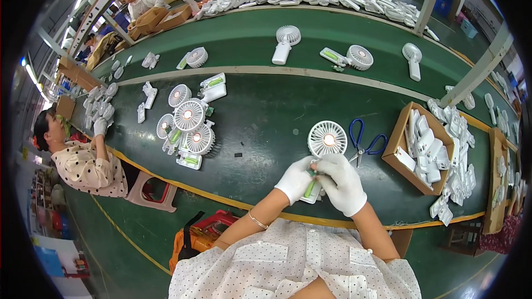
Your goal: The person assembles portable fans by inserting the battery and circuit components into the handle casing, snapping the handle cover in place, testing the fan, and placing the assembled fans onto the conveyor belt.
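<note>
Both of my hands wear white gloves and meet over a white handheld fan [327, 139] near the table's front edge. Its round grille faces up, and its handle lies open below, showing a green battery [309, 189]. My left hand [296, 179] is closed on the left side of the handle. My right hand [341, 184] pinches at the neck, where a small green circuit board [312, 171] shows between the fingers. Whatever else the right fingertips hold is hidden. Just right of the fan lie blue-handled scissors [360, 148], blades apart.
Several opened fans [189, 115] cluster on the green table at left. At right stands a cardboard box [395, 164] of white casings, with more casings [459, 149] heaped beside it. Fans [287, 36] sit on the belt beyond a metal rail [249, 70]. A co-worker [83, 160] sits at far left.
</note>
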A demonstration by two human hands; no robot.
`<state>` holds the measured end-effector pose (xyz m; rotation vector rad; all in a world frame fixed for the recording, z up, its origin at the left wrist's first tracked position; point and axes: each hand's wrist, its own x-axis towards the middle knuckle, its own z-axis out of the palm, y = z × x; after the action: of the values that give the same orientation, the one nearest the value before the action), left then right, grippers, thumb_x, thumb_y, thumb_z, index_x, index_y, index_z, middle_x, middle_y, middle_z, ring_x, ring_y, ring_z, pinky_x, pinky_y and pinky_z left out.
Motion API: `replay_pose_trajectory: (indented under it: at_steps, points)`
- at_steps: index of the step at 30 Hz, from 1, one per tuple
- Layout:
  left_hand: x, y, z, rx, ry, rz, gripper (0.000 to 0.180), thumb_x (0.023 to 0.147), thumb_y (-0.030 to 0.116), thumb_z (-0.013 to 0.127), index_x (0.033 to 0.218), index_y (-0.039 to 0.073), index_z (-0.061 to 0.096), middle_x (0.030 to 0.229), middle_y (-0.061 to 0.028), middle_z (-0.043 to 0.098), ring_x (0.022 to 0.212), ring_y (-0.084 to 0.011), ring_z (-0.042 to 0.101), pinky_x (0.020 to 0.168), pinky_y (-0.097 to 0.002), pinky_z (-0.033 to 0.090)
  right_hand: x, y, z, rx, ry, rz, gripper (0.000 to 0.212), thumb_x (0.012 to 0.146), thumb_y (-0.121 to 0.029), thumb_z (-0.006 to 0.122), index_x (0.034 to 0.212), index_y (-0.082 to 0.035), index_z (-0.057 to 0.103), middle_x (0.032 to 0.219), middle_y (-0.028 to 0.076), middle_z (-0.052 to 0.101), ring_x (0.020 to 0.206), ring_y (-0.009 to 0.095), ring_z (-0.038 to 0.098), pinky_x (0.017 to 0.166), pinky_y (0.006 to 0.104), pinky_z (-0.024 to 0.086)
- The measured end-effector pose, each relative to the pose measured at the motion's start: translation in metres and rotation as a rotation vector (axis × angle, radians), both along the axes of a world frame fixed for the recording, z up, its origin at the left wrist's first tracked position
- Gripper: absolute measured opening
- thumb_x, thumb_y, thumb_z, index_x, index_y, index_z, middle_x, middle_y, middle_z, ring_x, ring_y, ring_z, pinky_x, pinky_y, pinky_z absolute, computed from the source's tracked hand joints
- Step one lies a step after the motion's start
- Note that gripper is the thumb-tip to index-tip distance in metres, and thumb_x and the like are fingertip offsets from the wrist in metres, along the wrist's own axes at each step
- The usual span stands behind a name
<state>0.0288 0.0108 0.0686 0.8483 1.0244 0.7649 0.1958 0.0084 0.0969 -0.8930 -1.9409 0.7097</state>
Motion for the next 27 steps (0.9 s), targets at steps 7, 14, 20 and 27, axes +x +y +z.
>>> replay_pose_trajectory:
  at_steps: [7, 14, 20, 27]
  points:
    - [-0.005, -0.002, 0.013, -0.112, 0.030, -0.110, 0.024, 0.101, 0.017, 0.046, 0.119, 0.003, 0.053, 0.086, -0.0128, 0.068, 0.066, -0.0232, 0.069, 0.055, -0.0349, 0.060, 0.009, 0.011, 0.005, 0.180, -0.241, 0.022, 0.027, 0.073, -0.001, 0.072, 0.099, -0.008, 0.068, 0.094, 0.009, 0.064, 0.084, 0.029, 0.063, 0.072, 0.0381, 0.052]
    - [-0.006, -0.001, 0.015, -0.120, -0.007, -0.101, 0.026, 0.099, 0.013, 0.041, 0.119, 0.002, 0.052, 0.088, -0.0155, 0.067, 0.067, -0.0251, 0.069, 0.058, -0.0377, 0.061, 0.006, 0.009, -0.002, 0.292, -0.239, -0.038, 0.029, 0.074, 0.000, 0.071, 0.101, -0.007, 0.063, 0.092, 0.009, 0.063, 0.083, 0.031, 0.062, 0.072, 0.0396, 0.052]
    - [-0.004, 0.003, 0.020, -0.150, -0.014, -0.084, 0.025, 0.099, 0.015, 0.045, 0.118, 0.000, 0.052, 0.086, -0.0144, 0.066, 0.067, -0.0242, 0.069, 0.058, -0.0368, 0.061, 0.004, 0.009, 0.003, 0.263, -0.294, -0.084, 0.032, 0.073, 0.003, 0.067, 0.104, -0.006, 0.063, 0.096, 0.011, 0.064, 0.087, 0.032, 0.062, 0.073, 0.0400, 0.051]
    - [-0.005, 0.003, 0.016, -0.193, -0.049, -0.029, 0.032, 0.101, 0.027, 0.052, 0.116, -0.002, 0.053, 0.086, -0.0139, 0.066, 0.067, -0.0234, 0.070, 0.059, -0.0359, 0.061, 0.002, 0.014, 0.010, 0.323, -0.307, -0.005, 0.036, 0.071, 0.006, 0.065, 0.106, -0.004, 0.063, 0.100, 0.013, 0.064, 0.088, 0.032, 0.063, 0.077, 0.0387, 0.052]
